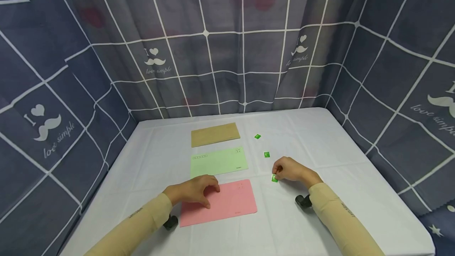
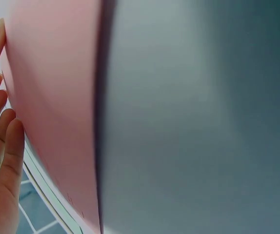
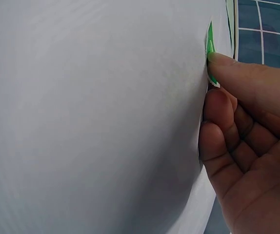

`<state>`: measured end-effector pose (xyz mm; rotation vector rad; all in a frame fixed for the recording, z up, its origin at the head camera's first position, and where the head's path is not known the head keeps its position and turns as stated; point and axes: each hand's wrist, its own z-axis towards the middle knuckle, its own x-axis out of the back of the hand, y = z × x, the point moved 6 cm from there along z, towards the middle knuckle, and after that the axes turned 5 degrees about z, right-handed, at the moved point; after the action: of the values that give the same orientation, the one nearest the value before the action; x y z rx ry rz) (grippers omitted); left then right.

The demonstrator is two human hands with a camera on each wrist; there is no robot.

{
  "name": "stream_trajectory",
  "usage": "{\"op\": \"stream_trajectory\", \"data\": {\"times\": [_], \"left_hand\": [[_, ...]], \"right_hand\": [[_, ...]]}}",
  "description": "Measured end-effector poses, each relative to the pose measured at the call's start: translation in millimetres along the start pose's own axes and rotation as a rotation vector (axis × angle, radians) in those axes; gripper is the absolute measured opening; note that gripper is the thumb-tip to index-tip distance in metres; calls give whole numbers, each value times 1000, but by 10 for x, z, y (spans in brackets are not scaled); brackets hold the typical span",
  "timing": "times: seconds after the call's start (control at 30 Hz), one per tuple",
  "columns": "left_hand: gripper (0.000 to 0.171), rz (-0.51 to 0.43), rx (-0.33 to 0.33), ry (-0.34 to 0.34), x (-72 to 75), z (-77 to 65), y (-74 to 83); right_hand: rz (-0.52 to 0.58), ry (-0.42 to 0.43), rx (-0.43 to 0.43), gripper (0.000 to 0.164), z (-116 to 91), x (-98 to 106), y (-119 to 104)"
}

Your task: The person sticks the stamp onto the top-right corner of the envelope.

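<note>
A pink envelope (image 1: 234, 200) lies nearest on the white table. Over its left part rests my left hand (image 1: 194, 190), thumb and fingers spread apart and loosely bent, fingertips right at the paper. The left wrist view shows these fingers (image 2: 13, 146) along the pink paper. My right hand (image 1: 289, 169), to the right of the envelopes, pinches a small green stamp (image 1: 274, 178) by its edge. In the right wrist view the thumb lies on the stamp (image 3: 210, 41), which is tilted up at one side; the other fingers curl beneath.
Behind the pink envelope lie a light green envelope (image 1: 217, 162) and a brown envelope (image 1: 215, 134). Two more green stamps (image 1: 267, 154) lie in a row to their right. A dark checked curtain (image 1: 224, 58) encloses the white-covered table (image 1: 156, 145).
</note>
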<state>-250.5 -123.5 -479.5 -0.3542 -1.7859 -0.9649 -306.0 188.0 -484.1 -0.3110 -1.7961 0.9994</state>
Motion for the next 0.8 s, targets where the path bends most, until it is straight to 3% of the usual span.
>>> {"op": "stream_trajectory", "data": {"times": [0.33, 0.8], "left_hand": [[50, 1, -22, 5, -2, -2, -28], [50, -24, 12, -14, 12, 30, -72]], "right_hand": [[4, 3, -15, 10, 17, -12, 5], [6, 2, -2, 9, 60, 0, 72]]}}
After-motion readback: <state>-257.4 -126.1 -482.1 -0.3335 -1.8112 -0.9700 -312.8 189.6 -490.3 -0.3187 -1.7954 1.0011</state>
